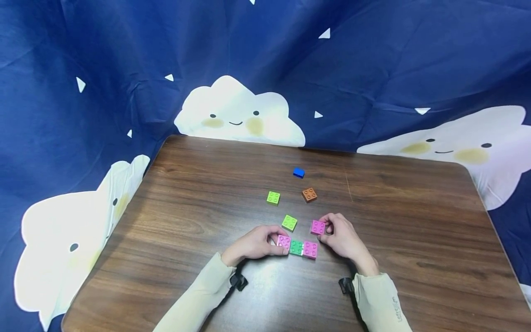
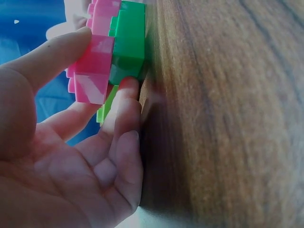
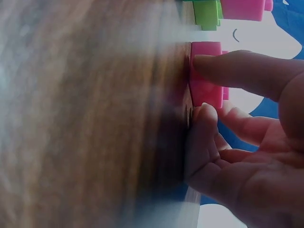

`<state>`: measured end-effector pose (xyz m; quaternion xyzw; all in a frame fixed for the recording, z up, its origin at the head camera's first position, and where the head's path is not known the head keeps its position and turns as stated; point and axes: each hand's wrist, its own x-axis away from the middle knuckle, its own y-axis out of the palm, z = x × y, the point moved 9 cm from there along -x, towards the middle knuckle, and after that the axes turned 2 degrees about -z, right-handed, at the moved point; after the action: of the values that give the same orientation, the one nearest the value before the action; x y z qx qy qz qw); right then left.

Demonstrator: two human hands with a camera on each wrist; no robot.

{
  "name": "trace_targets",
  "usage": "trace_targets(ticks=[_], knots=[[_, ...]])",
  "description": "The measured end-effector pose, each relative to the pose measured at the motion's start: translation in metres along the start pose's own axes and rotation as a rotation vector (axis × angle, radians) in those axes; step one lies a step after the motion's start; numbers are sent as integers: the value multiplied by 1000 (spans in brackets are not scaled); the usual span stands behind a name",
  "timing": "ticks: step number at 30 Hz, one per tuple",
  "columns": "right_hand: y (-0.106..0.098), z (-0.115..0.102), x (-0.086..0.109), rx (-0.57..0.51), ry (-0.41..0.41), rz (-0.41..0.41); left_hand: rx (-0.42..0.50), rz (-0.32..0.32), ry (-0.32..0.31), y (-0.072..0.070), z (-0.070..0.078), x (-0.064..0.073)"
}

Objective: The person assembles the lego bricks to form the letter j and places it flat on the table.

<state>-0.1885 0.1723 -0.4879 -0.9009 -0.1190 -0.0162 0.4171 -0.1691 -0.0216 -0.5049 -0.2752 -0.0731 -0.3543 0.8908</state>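
At lower centre, the left hand (image 1: pixel 260 242) pinches the left pink brick (image 1: pixel 284 242) between thumb and fingers; the right hand (image 1: pixel 341 236) likewise pinches the upper pink brick (image 1: pixel 317 228).

Left hand (image 1: pixel 261 242) and right hand (image 1: pixel 342 236) both in a thumb-and-finger pinch, forearms (image 1: pixel 195 293) angled inward

In left wrist view, lime brick (image 2: pixel 105 109) partly behind left hand (image 2: pixel 61 159) and green brick (image 2: pixel 129 45)
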Motion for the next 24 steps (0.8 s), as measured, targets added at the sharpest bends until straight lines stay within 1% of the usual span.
trace_targets(ticks=[8, 17, 21, 24], knots=[[-2, 1, 1, -3, 3, 14, 3, 0, 0, 0, 1, 0], [-1, 7, 1, -37, 33, 5, 15, 8, -13, -1, -1, 1], [-2, 10, 2, -107, 73, -9, 17, 11, -9, -2, -1, 2], [-2, 15, 4, -195, 117, -32, 10, 14, -1, -2, -1, 1]])
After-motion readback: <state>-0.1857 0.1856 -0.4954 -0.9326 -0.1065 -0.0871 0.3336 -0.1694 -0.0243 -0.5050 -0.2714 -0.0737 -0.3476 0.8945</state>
